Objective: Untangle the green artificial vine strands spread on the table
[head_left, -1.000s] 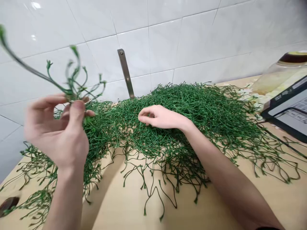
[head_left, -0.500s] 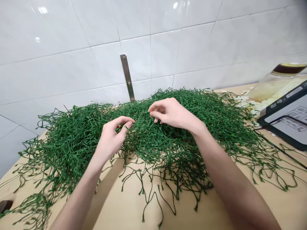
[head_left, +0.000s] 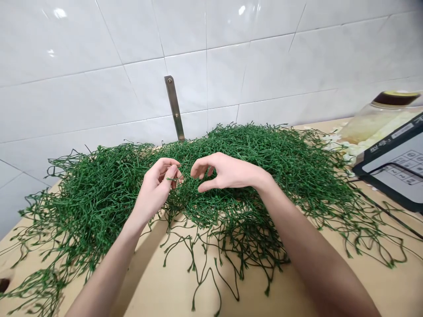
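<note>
1 pale wooden tabletop [head_left: 155, 290] beside a white tiled wall [head_left: 264, 22]; metal strip [head_left: 175, 105] leaning slightly there. Heap of green artificial stems [head_left: 261, 141] spreads beneath the hands. Left hand [head_left: 157, 182] pinches 1 green stem [head_left: 171, 178]; right hand [head_left: 228, 171], near it, curves above the heap, thumb parted from fingers.

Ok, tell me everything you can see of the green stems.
The stems are thin, wiry, dark green and plastic-looking, tufted at the tips. They lie tangled, heaped left and right on the pale table, near the wall, some straggling toward the viewer. A short bit of one pokes from the pinched left grip; the open right grip is over them, contact unclear.
</note>
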The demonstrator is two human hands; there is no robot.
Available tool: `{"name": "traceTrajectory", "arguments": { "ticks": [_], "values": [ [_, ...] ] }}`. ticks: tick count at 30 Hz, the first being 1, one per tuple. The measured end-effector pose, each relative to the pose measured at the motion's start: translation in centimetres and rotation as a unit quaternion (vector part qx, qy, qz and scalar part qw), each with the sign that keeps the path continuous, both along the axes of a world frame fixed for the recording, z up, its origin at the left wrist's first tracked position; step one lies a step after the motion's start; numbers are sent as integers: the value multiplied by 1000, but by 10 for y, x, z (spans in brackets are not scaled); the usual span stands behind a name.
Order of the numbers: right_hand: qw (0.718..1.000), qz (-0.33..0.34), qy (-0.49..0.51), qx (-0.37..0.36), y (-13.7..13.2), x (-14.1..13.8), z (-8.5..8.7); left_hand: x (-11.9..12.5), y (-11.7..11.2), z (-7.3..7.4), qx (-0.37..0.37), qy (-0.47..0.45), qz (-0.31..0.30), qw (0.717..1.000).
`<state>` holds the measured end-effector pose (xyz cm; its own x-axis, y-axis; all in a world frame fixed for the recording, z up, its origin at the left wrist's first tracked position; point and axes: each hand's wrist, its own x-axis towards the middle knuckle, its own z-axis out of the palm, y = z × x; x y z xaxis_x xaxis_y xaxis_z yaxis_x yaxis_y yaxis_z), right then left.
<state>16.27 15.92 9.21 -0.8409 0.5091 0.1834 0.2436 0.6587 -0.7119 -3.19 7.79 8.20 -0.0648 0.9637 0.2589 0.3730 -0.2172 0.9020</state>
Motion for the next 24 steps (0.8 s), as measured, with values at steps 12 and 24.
{"name": "traceTrajectory", "arguments": {
  "ticks": [12, 24],
  "values": [
    [998, -35, -3, -52, -9, -19, -6, 2, 0, -2, -5, 29, 20, 999],
    [997, 29, -68, -28, -9, -17, -6, 3, -5, 7, 59, 148, -25, 987]
  ]
}}
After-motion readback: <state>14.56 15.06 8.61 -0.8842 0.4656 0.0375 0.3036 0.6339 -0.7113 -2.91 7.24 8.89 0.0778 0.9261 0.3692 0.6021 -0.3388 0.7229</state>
